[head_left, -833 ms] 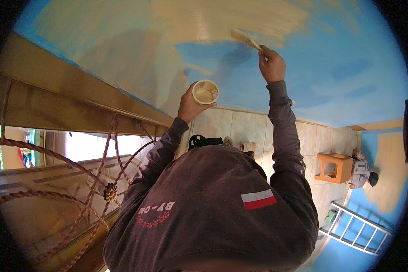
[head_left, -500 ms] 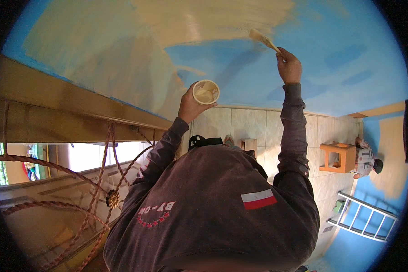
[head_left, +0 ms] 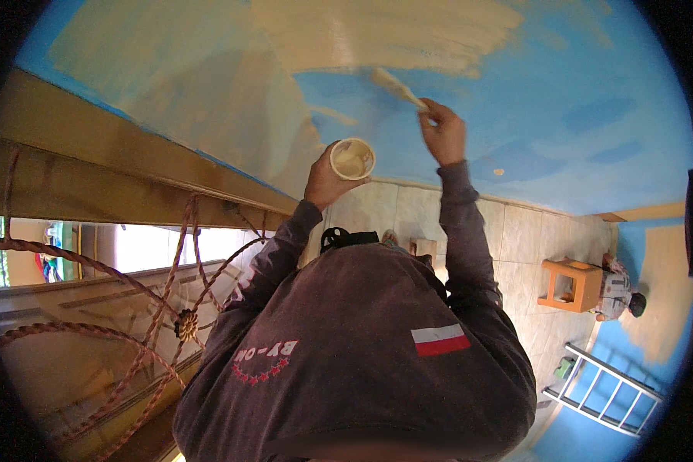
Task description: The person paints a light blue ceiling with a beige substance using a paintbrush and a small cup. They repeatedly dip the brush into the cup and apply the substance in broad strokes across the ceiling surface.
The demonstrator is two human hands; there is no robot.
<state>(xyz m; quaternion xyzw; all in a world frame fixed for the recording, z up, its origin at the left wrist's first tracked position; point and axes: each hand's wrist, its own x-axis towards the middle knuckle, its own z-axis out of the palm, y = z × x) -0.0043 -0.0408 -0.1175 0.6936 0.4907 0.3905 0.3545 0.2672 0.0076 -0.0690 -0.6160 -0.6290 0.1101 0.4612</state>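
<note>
L hand (head_left: pixel 325 181) wrapped round small paint cup (head_left: pixel 352 159), R hand (head_left: pixel 442 135) fisted on brush (head_left: pixel 397 87) at 11 o'clock, bristles touching blue wall (head_left: pixel 562 100), tan paint patch (head_left: pixel 385 35) above, tiled floor (head_left: pixel 516 231), ladder (head_left: pixel 604 389) at 4 o'clock.

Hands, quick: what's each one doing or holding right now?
Left hand: closed around a small cup of beige paint.
Right hand: closed on a paintbrush, bristles against the blue surface.

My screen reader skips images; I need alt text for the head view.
A right hand presses a paint-loaded brush to a blue wall, spreading beige paint, while the left hand holds up a small round paint cup. Another person crouches beside an orange stool.
</note>
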